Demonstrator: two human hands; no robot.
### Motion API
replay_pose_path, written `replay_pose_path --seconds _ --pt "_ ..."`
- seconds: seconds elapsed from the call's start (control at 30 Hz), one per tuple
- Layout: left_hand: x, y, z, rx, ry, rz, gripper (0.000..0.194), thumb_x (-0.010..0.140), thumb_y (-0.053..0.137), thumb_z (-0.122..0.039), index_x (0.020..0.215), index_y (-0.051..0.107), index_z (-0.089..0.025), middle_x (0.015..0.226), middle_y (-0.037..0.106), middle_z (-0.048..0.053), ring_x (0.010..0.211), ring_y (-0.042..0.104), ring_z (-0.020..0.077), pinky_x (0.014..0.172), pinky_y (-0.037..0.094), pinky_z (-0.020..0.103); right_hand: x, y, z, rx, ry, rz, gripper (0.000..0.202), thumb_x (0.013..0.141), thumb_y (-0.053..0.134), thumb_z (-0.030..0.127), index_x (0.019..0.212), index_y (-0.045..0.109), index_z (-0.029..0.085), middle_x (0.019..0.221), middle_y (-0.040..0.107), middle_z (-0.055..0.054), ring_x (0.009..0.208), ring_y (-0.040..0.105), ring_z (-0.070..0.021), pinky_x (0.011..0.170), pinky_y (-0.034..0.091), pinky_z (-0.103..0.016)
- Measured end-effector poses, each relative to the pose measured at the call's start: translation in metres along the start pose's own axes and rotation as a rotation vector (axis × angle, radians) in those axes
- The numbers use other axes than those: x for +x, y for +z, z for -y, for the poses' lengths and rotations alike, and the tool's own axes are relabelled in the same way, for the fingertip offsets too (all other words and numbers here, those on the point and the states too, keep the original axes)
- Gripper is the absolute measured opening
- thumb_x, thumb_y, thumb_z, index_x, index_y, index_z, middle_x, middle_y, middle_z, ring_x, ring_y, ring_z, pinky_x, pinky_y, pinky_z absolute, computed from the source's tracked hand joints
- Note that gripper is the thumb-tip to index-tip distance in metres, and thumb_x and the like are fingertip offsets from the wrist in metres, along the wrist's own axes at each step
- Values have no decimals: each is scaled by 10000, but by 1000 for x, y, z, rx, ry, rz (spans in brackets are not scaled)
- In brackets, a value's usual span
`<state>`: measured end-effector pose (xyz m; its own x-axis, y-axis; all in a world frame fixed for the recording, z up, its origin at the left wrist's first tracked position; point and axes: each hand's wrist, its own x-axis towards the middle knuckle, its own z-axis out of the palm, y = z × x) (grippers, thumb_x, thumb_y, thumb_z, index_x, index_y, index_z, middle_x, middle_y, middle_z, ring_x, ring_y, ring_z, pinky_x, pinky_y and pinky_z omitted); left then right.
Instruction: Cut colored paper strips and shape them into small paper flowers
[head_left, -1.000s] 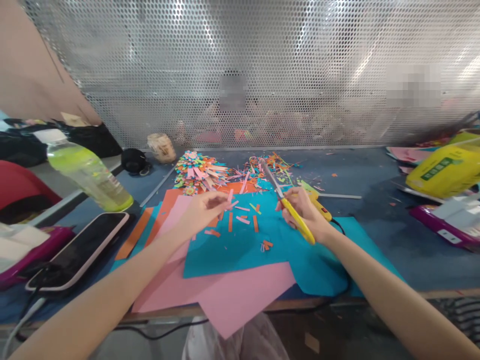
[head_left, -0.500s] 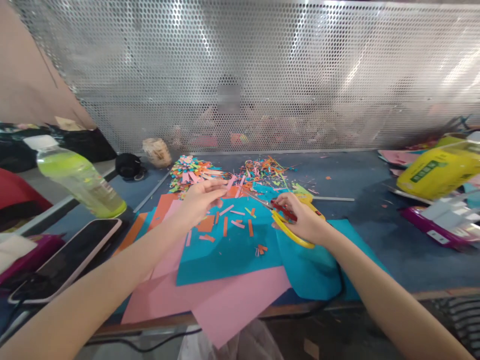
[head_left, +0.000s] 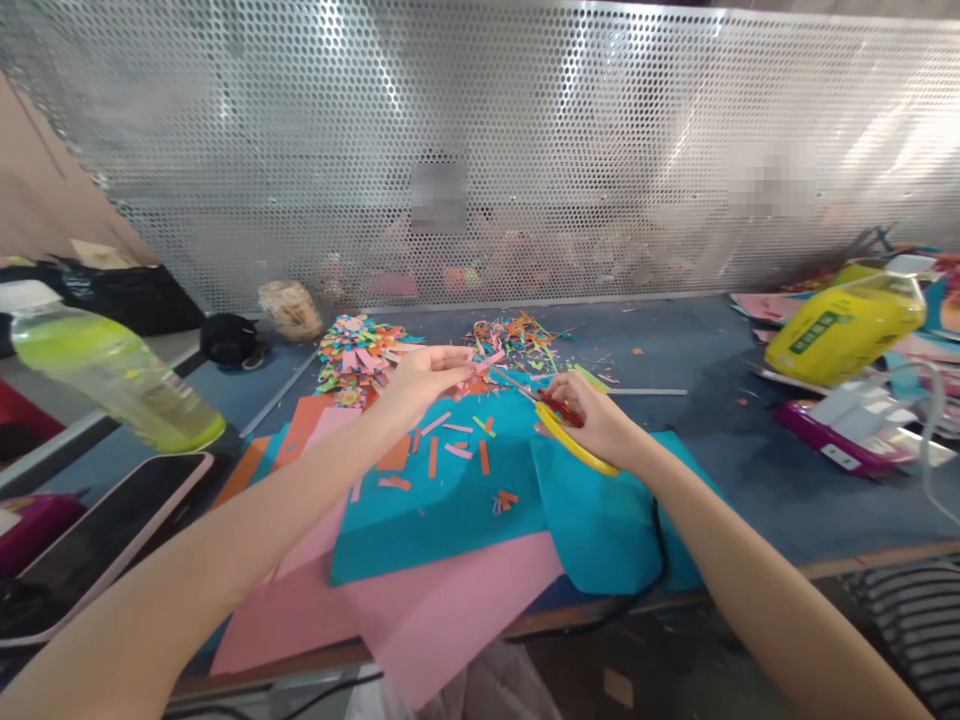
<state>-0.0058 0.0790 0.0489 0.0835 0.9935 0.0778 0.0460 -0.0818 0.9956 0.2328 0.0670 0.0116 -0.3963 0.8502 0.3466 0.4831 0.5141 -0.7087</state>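
Observation:
My left hand [head_left: 435, 378] pinches a small pink paper strip [head_left: 491, 358] over the back of the blue sheet [head_left: 442, 520]. Just to its right, my right hand [head_left: 589, 415] holds scissors with yellow and red handles [head_left: 574, 447], their blades pointing left at the strip. Short orange, pink and green strips lie loose on the blue sheet. Behind my left hand stands a pile of colourful cut paper [head_left: 356, 350], with a heap of thin scraps [head_left: 517, 335] beside it. Pink sheets [head_left: 457, 600] lie under the blue one.
At the left are a green drink bottle [head_left: 112, 365], a phone [head_left: 112, 530] and a black round object [head_left: 229, 340]. A yellow bottle [head_left: 840, 330] and a purple power strip [head_left: 840, 440] lie at the right. A perforated metal panel [head_left: 525, 130] stands behind.
The view has shifted right. My left hand has moved closer to the scissors' tips, and the strip now shows between its fingertips. My right hand still holds the scissors.

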Motion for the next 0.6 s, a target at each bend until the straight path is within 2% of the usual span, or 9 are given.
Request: replay_pose_path --seconds 0.1,0.37,0.6 --pt "7 2 5 -21 -11 0 419 591 734 -233 986 636 -131 846 675 82 657 617 134 518 434 220 1 -2 -1 54 31 7 400 661 669 364 938 421 218 793 583 -11 715 614 -171 630 478 -287" --pt "19 7 19 -101 -17 9 395 571 749 -224 941 648 -128 790 671 64 623 606 119 516 426 217 4 -3 -9 68 65 -12 399 661 669 384 925 416 223 764 588 -5 641 598 -158 573 455 -275" --pt "21 9 18 -114 -13 15 410 570 748 -226 952 645 -119 801 670 65 620 596 111 526 432 219 4 -1 -17 6 49 -48 365 707 633 401 930 412 215 833 584 -29 747 600 -183 635 469 -303"
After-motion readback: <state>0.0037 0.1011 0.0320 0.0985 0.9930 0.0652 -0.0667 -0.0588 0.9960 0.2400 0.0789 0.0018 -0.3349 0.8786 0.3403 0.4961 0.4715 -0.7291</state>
